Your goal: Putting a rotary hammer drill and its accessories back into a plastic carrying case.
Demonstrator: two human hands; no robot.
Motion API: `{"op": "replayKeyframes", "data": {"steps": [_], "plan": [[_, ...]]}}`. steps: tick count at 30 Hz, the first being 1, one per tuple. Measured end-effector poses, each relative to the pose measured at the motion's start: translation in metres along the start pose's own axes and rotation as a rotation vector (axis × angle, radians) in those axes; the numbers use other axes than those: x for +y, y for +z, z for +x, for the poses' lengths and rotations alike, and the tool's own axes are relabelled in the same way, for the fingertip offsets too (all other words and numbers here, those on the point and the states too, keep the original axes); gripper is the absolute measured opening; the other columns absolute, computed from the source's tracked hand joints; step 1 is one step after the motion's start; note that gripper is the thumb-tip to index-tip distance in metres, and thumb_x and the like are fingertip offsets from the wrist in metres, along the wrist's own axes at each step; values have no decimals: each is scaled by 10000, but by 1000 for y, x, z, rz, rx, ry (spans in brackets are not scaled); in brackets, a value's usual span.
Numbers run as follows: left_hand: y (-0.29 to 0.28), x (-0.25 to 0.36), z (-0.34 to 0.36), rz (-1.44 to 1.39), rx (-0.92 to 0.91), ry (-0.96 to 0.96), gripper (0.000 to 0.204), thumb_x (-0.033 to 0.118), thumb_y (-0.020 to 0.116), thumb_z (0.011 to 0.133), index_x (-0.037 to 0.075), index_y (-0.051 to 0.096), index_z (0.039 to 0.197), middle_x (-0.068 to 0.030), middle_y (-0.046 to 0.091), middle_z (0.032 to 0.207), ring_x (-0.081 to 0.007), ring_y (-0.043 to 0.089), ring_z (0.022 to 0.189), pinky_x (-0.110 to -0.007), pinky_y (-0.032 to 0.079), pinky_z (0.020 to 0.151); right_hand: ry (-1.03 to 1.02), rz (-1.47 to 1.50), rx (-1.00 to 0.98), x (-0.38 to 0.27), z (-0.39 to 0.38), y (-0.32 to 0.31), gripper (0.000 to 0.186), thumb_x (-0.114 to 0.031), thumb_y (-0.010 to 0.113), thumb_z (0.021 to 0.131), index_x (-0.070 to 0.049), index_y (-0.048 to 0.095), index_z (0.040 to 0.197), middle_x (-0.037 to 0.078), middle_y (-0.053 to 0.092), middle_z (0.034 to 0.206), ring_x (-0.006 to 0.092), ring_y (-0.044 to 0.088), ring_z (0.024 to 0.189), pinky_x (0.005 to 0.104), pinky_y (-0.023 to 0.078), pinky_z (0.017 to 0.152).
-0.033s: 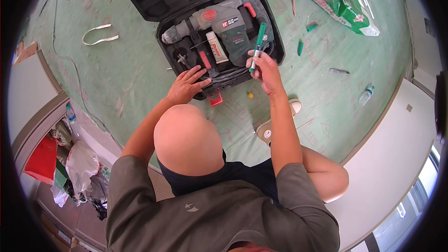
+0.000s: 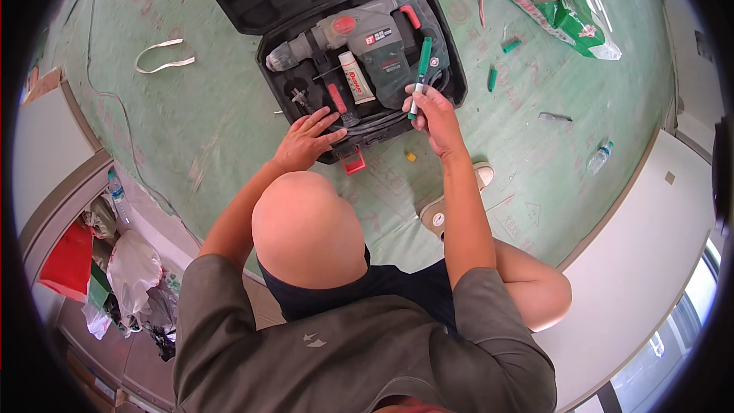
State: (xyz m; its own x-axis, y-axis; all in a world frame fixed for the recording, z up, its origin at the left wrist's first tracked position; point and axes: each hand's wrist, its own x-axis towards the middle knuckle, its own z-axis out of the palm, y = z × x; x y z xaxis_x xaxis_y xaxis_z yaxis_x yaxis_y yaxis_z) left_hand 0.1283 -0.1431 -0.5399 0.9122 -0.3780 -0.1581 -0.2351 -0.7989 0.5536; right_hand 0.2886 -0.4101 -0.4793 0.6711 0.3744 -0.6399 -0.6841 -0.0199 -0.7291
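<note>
My right hand (image 2: 434, 116) pinches a green-and-white marker pen (image 2: 422, 73), held slantwise above the right side of the tool case. Fingers of my left hand (image 2: 309, 138) are spread flat over the near left edge of the open black case (image 2: 459, 80). Inside the case lies a grey rotary hammer drill (image 2: 375, 34) with red parts. A white tube (image 2: 356, 78) with red print rests beside the drill's body. A power plug (image 2: 299, 97) and a red-and-black piece (image 2: 336, 98) sit in the near left compartments.
On the green floor covering lie a white strap (image 2: 163, 56), two green pieces (image 2: 492, 79), a small yellow piece (image 2: 410, 156) and a plastic bottle (image 2: 601, 157). A green-and-white sack (image 2: 550, 8) is at far right. Plastic bags (image 2: 134, 271) hang together at left.
The marker pen's upper end has tipped slightly to the left in my right hand. My left hand stays on the case edge.
</note>
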Motion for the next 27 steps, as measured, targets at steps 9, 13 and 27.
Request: {"op": "replayKeyframes", "data": {"steps": [9, 13, 27], "plan": [[-2, 0, -7, -18, 23, -33, 491, 191, 689, 849, 275, 582, 1321, -33, 418, 1494, -247, 305, 1430, -427, 304, 1117, -123, -702, 36, 30, -2, 16, 220, -220, 644, 903, -13, 681, 967, 81, 654, 838, 168, 606, 672, 306, 468, 615], [-1, 0, -6, 1, 18, -31, 544, 138, 689, 823, 298, 574, 1330, -31, 407, 1504, -237, 298, 1435, -423, 305, 1118, -319, -1034, 80, 53, 3, 61, 232, -227, 651, 869, -21, 656, 976, 188, 634, 953, 402, 609, 904, 465, 482, 763], [0, -3, -9, 4, 14, -27, 524, 181, 668, 850, 305, 556, 1347, -29, 401, 1508, -231, 299, 1433, -424, 297, 1121, -495, -1132, 122, 70, 25, 94, 258, -250, 608, 906, -14, 636, 1006, 186, 639, 1011, 396, 633, 915, 469, 512, 780]]}}
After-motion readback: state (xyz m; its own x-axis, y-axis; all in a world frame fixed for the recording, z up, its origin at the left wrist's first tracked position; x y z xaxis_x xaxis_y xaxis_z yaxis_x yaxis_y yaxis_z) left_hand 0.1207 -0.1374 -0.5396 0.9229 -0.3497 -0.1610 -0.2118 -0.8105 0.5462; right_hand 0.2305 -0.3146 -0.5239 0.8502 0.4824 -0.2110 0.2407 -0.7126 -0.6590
